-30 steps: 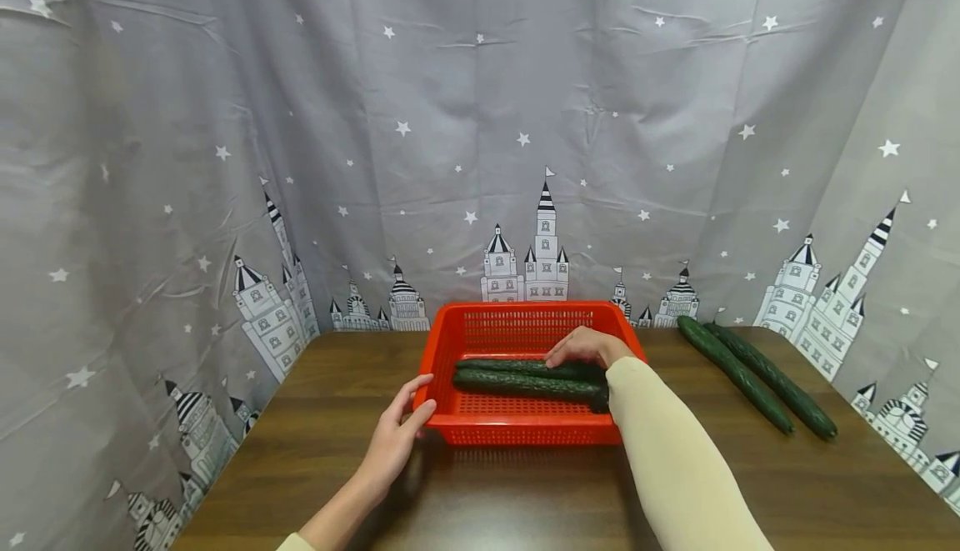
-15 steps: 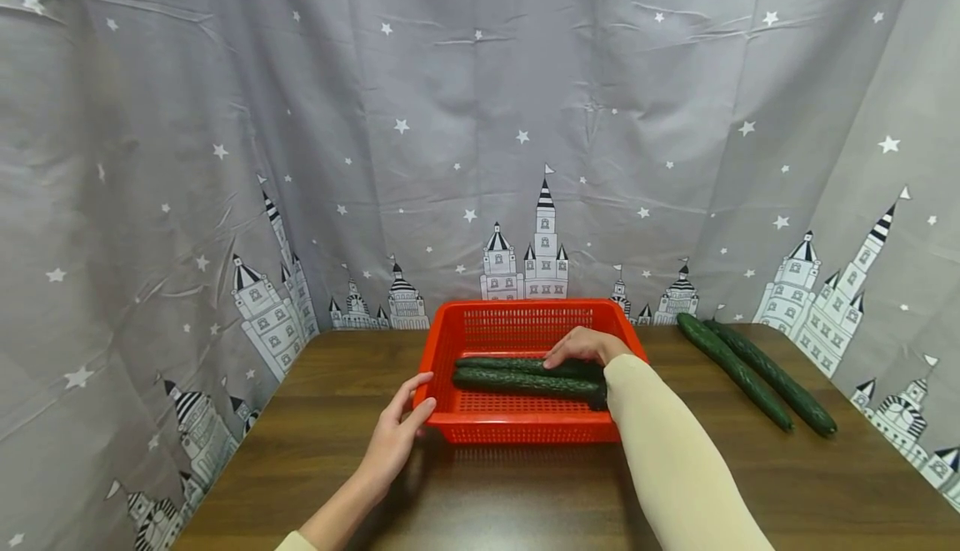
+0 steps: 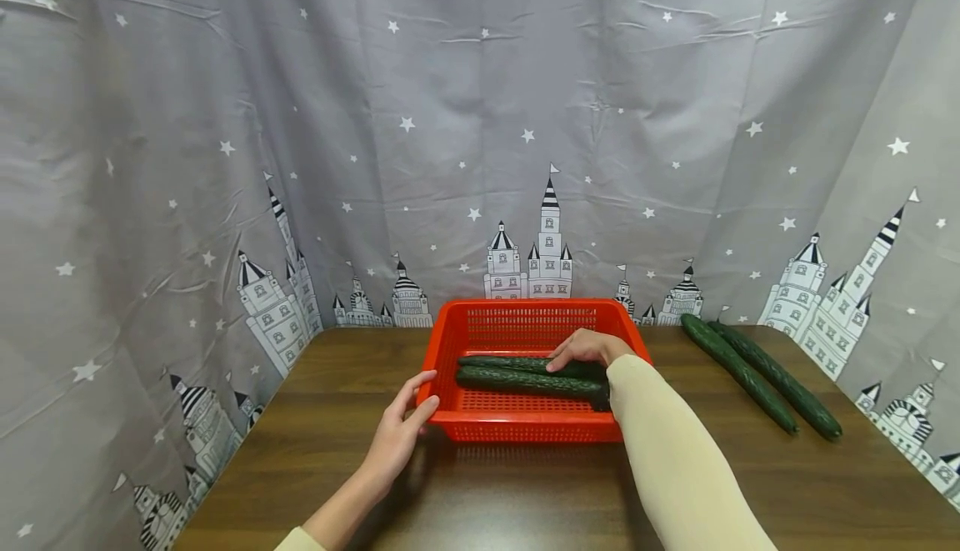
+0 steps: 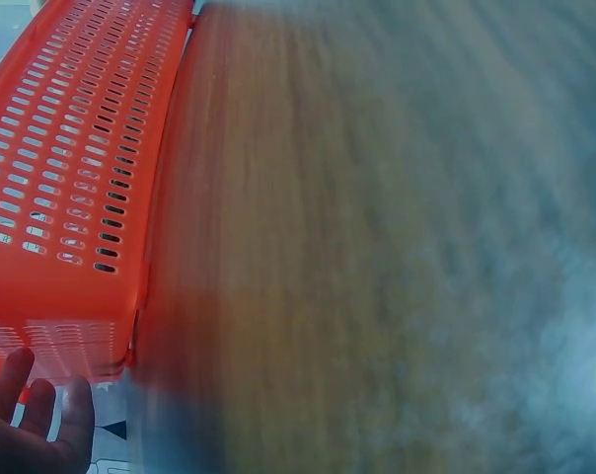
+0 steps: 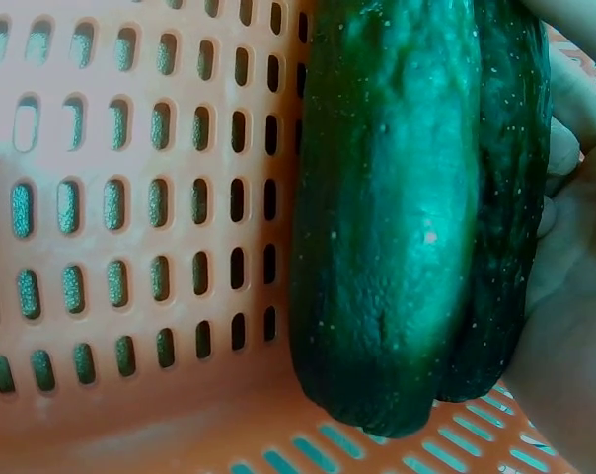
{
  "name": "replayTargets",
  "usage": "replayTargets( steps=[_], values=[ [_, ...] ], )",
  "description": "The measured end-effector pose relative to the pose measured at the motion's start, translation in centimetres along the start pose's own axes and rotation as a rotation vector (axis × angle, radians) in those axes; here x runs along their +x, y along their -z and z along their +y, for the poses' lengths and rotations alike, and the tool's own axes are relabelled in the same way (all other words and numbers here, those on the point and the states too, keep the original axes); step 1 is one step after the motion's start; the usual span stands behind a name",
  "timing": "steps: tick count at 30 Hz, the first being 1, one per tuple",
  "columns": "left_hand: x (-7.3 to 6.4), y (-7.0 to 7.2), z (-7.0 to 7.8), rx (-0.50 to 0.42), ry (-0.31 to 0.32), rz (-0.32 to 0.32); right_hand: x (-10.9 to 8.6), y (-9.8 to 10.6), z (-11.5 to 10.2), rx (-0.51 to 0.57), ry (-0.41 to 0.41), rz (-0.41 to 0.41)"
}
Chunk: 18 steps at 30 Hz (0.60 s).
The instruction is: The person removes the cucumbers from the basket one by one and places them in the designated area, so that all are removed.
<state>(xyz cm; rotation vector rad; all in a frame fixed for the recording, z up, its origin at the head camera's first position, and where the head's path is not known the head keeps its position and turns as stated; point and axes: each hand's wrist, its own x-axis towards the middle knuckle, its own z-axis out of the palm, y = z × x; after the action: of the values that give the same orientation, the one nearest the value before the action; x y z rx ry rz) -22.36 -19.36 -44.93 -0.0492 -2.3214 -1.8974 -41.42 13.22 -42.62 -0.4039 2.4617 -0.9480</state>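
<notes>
Two dark green cucumbers lie side by side across the red plastic basket. My right hand reaches into it from the right and grips the back cucumber near its right end, fingers bent over it. The front cucumber lies against it, on the near side. In the right wrist view the right hand is against the side of the darker cucumber. My left hand touches the basket's left side near the front corner, fingers fairly straight, thumb at the rim.
Two more cucumbers, one beside the other, lie slantwise on the brown wooden table, right of the basket. A grey curtain printed with stars and castles hangs behind and along both sides.
</notes>
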Motion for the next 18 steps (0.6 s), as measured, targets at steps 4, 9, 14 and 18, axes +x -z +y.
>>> replayTargets(
  steps=[4,9,14,18],
  values=[
    [-0.03,0.02,0.02,0.004,-0.002,0.001,-0.06,0.03,-0.06,-0.002,0.004,0.000],
    [-0.01,0.03,-0.07,0.001,-0.009,-0.002,-0.21,0.02,0.00,0.012,-0.006,-0.003],
    [-0.03,0.04,-0.19,-0.004,-0.015,-0.004,-0.23,-0.09,0.06,0.024,-0.008,-0.005],
    [-0.07,0.14,-0.22,-0.005,-0.019,-0.002,-0.21,-0.18,-0.14,0.014,-0.004,-0.007]
  ],
)
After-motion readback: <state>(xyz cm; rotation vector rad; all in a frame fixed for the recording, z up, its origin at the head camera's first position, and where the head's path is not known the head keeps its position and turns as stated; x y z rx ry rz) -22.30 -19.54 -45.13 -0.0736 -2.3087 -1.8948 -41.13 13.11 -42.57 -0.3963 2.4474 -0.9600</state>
